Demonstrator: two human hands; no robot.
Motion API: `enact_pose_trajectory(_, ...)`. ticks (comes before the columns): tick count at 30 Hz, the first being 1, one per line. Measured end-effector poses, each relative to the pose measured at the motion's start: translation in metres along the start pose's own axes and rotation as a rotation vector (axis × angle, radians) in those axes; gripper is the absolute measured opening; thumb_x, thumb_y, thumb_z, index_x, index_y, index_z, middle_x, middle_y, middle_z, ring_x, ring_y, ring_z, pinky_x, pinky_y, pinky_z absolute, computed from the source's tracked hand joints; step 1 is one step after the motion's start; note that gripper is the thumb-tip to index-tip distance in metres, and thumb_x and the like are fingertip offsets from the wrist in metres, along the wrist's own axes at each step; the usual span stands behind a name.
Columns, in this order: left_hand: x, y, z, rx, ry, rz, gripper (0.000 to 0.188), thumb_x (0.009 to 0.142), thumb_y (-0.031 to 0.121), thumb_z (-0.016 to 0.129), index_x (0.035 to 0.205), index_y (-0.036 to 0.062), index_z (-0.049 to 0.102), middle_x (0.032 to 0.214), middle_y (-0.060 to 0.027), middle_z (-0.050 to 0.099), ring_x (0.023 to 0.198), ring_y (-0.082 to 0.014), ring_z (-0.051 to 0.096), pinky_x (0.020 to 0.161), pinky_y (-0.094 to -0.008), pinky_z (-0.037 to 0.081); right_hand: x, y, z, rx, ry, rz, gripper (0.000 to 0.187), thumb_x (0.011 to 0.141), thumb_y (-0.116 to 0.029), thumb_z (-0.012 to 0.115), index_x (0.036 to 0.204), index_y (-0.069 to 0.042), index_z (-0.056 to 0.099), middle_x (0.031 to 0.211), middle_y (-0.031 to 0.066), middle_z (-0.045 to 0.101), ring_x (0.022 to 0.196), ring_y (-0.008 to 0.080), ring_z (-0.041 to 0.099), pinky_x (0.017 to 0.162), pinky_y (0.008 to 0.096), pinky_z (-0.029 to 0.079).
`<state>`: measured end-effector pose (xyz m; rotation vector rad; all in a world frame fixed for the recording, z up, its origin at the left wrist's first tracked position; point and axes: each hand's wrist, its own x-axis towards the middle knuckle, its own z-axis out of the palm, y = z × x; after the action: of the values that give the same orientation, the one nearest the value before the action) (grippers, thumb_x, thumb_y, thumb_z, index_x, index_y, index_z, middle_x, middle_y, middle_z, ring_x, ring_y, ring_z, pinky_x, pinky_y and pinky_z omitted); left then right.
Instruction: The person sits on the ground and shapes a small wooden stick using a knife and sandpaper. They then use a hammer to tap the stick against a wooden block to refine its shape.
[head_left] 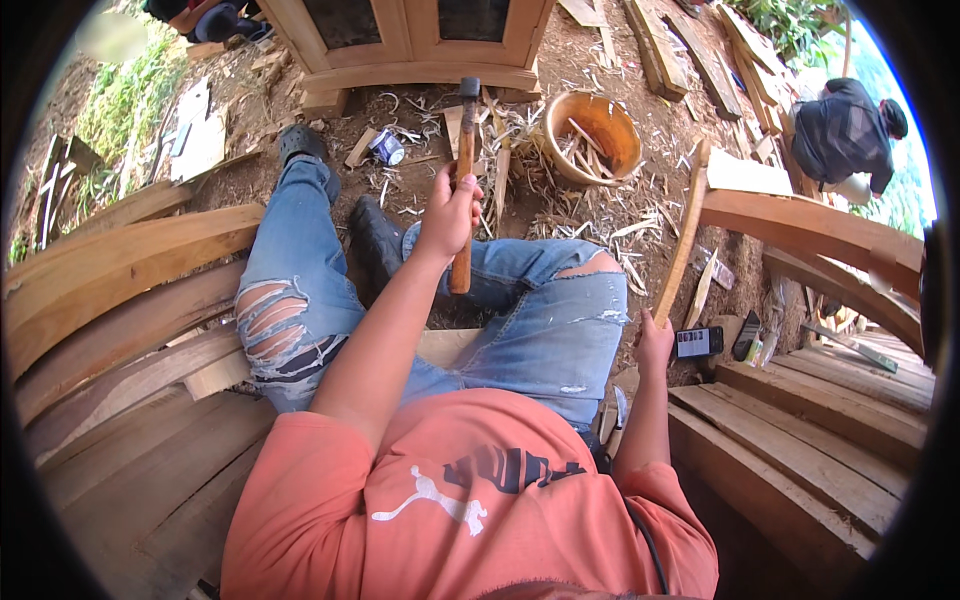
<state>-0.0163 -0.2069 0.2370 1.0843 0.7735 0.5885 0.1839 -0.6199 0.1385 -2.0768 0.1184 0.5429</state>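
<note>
On bare, trampled ground strewn with pale wood shavings, between stacked planks: one seated person in an orange shirt and torn blue jeans, legs stretched forward. Left hand [447, 215], fist closed round the wooden handle of a hammer [464, 170], raised upright above the knees, dark metal head uppermost. Right hand [655, 342], closed on the lower end of a long, slightly curved wooden stick [684, 232] that leans up and away to the right. Left side: curved planks [120, 270], rough-sawn, pale brown, stacked close against the leg, leaving little room there. Right side: flat boards [810, 440] in steps, plus a curved beam above. Open ground lies only ahead of the feet. There: a round orange bowl [596, 135], worn, holding shavings; a small tin can [387, 148] on its side; the base of a wooden cabinet [410, 45]. Near the right hand, a dark phone [698, 342] on the ground. Upper right: another person [845, 135] in dark clothes, crouched, well apart.
</note>
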Motion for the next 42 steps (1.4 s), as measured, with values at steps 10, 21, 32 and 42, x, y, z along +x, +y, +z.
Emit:
enact_pose_trajectory(10,0.013,-0.013,0.004,0.064,-0.038,0.050,0.045,0.117,0.028,0.049,0.157,0.0092,0.044,0.089,0.0018,0.054,0.067,-0.0049,0.051,0.058,-0.0227,0.047,-0.086,-0.178,0.012,0.041,-0.560,-0.136,0.012,0.101,-0.011,0.069,0.101,-0.003,0.061,0.075,0.0014,0.061,0.059,0.0121,0.059,0.053,0.0292,0.049)
enact_pose_trajectory(21,0.025,-0.022,0.006,0.229,0.065,0.117,0.044,0.113,0.035,0.052,0.143,0.0017,0.055,0.106,-0.0207,0.073,0.098,-0.0406,0.071,0.088,-0.0494,0.053,-0.134,-0.194,0.065,-0.137,-0.625,-0.204,0.009,0.100,-0.009,0.067,0.100,-0.001,0.063,0.067,0.0013,0.059,0.055,0.0104,0.057,0.050,0.0283,0.045)
enact_pose_trajectory(32,0.012,-0.007,0.007,0.273,0.060,0.143,0.053,0.113,0.037,0.053,0.154,0.0045,0.048,0.122,-0.0249,0.072,0.117,-0.0427,0.069,0.101,-0.0491,0.051,-0.140,-0.222,0.076,-0.121,-0.569,-0.210,0.009,0.099,-0.006,0.060,0.091,-0.002,0.059,0.064,0.0036,0.058,0.050,0.0133,0.055,0.046,0.0295,0.043)
enact_pose_trajectory(42,0.023,-0.016,0.008,0.270,0.065,0.175,0.052,0.113,0.035,0.053,0.151,0.0001,0.050,0.125,-0.0241,0.071,0.118,-0.0406,0.069,0.102,-0.0474,0.052,-0.131,-0.222,0.086,-0.341,-0.566,-0.272,0.013,0.102,-0.012,0.062,0.095,-0.002,0.060,0.065,0.0053,0.058,0.048,0.0164,0.056,0.045,0.0306,0.045)
